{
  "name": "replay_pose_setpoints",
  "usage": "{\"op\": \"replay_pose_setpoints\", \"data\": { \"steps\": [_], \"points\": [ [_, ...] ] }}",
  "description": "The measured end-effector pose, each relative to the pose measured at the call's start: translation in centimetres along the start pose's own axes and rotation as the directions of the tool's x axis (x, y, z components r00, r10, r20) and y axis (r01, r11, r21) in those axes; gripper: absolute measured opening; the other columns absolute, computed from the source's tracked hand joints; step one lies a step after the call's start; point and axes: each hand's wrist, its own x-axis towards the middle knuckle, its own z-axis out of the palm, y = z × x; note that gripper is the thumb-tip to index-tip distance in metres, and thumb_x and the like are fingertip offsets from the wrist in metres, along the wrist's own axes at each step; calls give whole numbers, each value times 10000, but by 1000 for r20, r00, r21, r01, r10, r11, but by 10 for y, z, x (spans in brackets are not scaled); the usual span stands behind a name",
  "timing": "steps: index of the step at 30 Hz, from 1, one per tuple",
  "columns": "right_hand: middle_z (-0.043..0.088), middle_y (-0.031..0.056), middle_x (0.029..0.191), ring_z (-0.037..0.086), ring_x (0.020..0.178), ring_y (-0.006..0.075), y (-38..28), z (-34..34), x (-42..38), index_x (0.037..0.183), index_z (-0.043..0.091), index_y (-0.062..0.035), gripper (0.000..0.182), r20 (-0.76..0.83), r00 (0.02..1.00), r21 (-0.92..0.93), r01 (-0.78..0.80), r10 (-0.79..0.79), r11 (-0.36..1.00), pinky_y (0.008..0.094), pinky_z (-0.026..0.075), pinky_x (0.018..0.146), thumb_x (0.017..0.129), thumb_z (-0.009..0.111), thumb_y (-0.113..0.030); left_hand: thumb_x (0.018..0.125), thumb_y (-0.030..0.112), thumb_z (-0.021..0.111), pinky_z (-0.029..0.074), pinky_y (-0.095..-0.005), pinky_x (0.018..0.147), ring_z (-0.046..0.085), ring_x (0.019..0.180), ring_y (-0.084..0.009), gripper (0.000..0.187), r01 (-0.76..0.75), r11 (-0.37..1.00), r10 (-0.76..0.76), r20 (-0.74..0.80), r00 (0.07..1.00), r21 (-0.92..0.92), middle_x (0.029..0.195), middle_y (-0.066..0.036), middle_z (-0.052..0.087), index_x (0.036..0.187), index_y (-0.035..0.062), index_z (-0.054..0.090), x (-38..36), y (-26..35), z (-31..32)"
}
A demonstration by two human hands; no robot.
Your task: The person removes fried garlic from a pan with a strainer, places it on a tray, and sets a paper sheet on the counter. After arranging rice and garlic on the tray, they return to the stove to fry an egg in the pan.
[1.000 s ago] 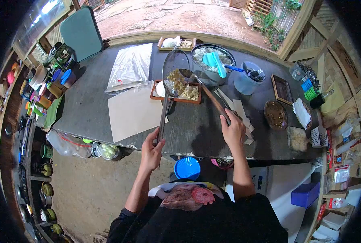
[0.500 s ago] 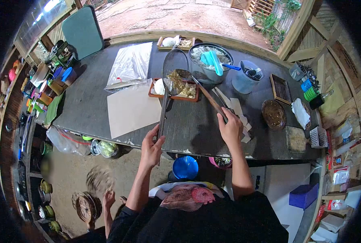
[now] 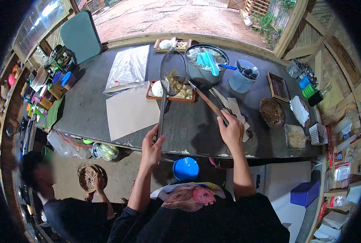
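Note:
My left hand [image 3: 152, 148] is closed round the long handle of a wire strainer [image 3: 173, 67], whose round basket is above a reddish-brown tray [image 3: 193, 98]. On that tray lie a white rice mound [image 3: 157, 89] and some pale chopped food; shredded yellowish food [image 3: 173, 82] shows at the strainer. My right hand [image 3: 231, 128] grips the wooden handle of a ladle [image 3: 208, 100], its far end near the tray's right side. Behind it stands a pot of rice [image 3: 194, 54] with a turquoise scoop [image 3: 208, 62].
A bucket of cutlery [image 3: 244, 81], a dark wooden tray [image 3: 278, 87] and a brown bowl [image 3: 272, 112] stand to the right. Brown paper [image 3: 132, 115] and plastic sheets [image 3: 128, 67] lie left. A co-worker [image 3: 77, 214] holds a woven basket [image 3: 92, 178] at lower left.
The ladle's bowl has moved off the strainer to the right and looks lower. The co-worker's head and shoulders have come into view, with a woven basket in hand.

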Motion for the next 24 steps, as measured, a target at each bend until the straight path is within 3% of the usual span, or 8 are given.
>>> {"op": "replay_pose_setpoints", "data": {
  "steps": [5, 12, 16, 20, 24],
  "points": [
    [642, 158, 934, 618, 831, 339, 3, -3, 2, 1067, 632, -66, 321, -23, 1000, 42, -2, 3, 999, 423, 483, 701, 838, 599, -289, 833, 41, 573, 370, -290, 937, 495, 1079, -187, 478, 8, 998, -7, -6, 1000, 60, 1161, -147, 539, 1276, -74, 435, -2, 8, 3],
    [646, 152, 976, 623, 849, 331, 0, -2, 1, 1073, 637, -77, 323, 48, 999, 2, -21, 21, 1000, 410, 490, 718, 848, 586, -303, 849, 41, 562, 387, -279, 904, 506, 1045, -170, 475, 58, 998, -58, -10, 998, -6, 1153, -139, 533, 1288, -73, 421, -6, 15, 5],
    [646, 141, 930, 623, 816, 328, 6, 1, -4, 1090, 630, -85, 327, 2, 1000, 14, -9, 9, 1000, 416, 486, 696, 851, 586, -304, 852, 40, 557, 387, -264, 893, 504, 1039, -160, 465, 70, 994, -70, 3, 998, -83, 1133, -130, 541, 1282, -77, 424, -7, 7, 2],
    [642, 136, 882, 622, 783, 326, 5, 4, -5, 1084, 633, -89, 321, -54, 998, 16, 37, -36, 999, 419, 482, 668, 852, 587, -305, 851, 42, 559, 393, -258, 880, 509, 1021, -157, 460, 60, 998, -61, -18, 998, -29, 1116, -126, 552, 1276, -79, 430, -8, 8, 3],
    [635, 135, 873, 618, 769, 324, 1, -2, -11, 1084, 631, -87, 315, 19, 1000, 5, 15, -15, 1000, 417, 480, 649, 847, 598, -291, 848, 47, 567, 400, -260, 865, 518, 991, -153, 459, 51, 998, -52, -23, 998, -41, 1110, -124, 559, 1270, -79, 435, -5, -5, 2]
  ]
}}
